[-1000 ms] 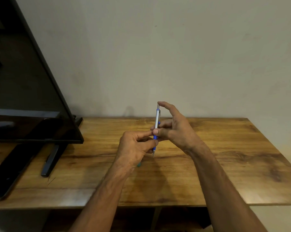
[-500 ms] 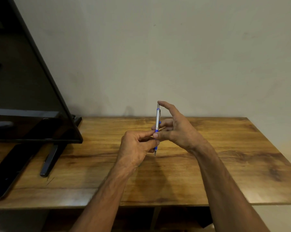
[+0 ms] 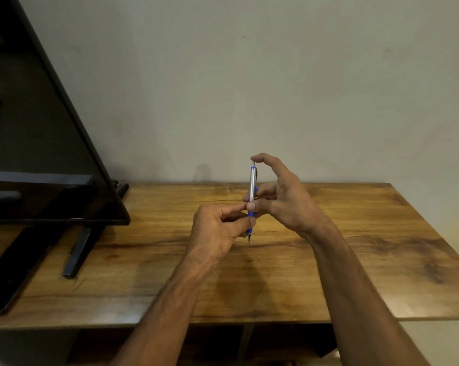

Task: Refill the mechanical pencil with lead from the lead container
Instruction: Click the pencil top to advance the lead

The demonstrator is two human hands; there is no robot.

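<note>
Above the middle of the brown wood-grain counter [image 3: 355, 260], I hold the slim silver mechanical pencil with the blue grip [image 3: 252, 186] upright, its dark tip pointing down and clear of the surface.

1. Right hand [image 3: 286, 204]: the thumb and middle fingers clamp the silver barrel at mid-length. The index fingertip [image 3: 256, 157] arches over and rests on the small metal push button at the top end.
2. Left hand [image 3: 215, 233]: the thumb and forefinger pinch the blue grip section just above the tip. The remaining fingers are curled into the palm, and whether they hold anything cannot be determined.
3. Lead container: not visible anywhere on the counter or in either hand. No loose lead is visible either; a lead would be too thin to detect at this range.

Status assessment: the push button is seated on the barrel, so the reservoir is closed. With a finger poised on the button and the other hand at the tip, I judge this to be the feed check after loading: clicking to advance lead through the tip. Whether lead protrudes cannot be confirmed. If it does, only setting the pencil down remains.

A large black flat-screen television [image 3: 38, 154] stands at the left of the counter.
</note>
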